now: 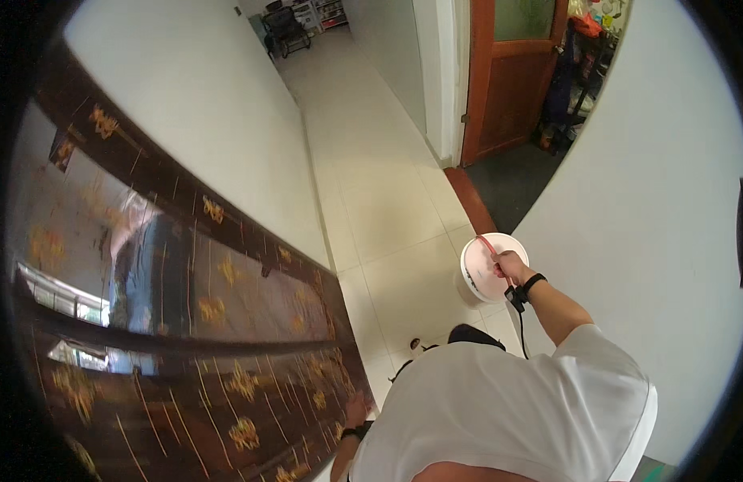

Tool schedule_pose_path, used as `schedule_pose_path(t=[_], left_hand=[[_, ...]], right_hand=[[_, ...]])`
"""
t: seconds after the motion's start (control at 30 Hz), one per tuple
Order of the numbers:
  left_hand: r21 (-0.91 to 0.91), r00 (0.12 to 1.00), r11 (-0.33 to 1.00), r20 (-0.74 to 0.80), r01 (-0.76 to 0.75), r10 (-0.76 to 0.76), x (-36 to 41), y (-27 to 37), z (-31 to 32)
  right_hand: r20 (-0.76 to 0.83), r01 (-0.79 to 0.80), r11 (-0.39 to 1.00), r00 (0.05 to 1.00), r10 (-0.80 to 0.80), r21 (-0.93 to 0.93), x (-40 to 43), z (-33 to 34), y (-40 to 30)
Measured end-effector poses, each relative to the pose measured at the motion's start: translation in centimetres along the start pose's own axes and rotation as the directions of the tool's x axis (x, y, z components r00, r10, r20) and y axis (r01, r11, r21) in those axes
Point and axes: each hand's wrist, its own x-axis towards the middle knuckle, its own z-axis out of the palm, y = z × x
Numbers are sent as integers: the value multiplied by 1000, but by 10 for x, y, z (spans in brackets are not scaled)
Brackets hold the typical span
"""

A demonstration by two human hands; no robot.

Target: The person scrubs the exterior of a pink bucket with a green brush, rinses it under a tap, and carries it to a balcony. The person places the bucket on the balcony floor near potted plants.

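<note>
My right hand (509,268) is closed around the red handle of a white plastic bucket (481,265) with a pale round top. The bucket is close to the doorway's dark red threshold. A black wrist strap and a small black device with a cable are on the right wrist. My left hand (356,408) hangs low beside the glossy dark brown panel with gold patterns (245,385). Part of that hand is dim and blurred, so whether its fingers are apart or closed cannot be told. The left wrist also wears a black strap.
A tiled corridor floor (371,199) runs ahead between white walls. At its far end stand a black wheeled chair (287,30) and shelves. On the right, an open reddish wooden door (510,96) with a glass pane leads to a dark-floored room with hanging items.
</note>
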Motion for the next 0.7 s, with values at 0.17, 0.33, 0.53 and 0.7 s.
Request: schedule_pose_path(t=[0.17, 0.33, 0.53, 0.7], left_hand=[[146, 929, 919, 111, -367, 354, 15, 233, 84], [18, 915, 915, 35, -404, 403, 94, 262, 67], [-26, 995, 998, -84, -65, 63, 86, 277, 136], [-24, 993, 996, -76, 85, -86, 77, 313, 150]], right_hand=[[-79, 15, 1000, 997, -17, -20, 88, -33, -55], [-29, -5, 998, 1000, 4, -58, 142, -16, -71], [-4, -136, 990, 991, 136, -25, 230, 6, -189], [169, -82, 976, 979, 117, -201, 286, 62, -240]])
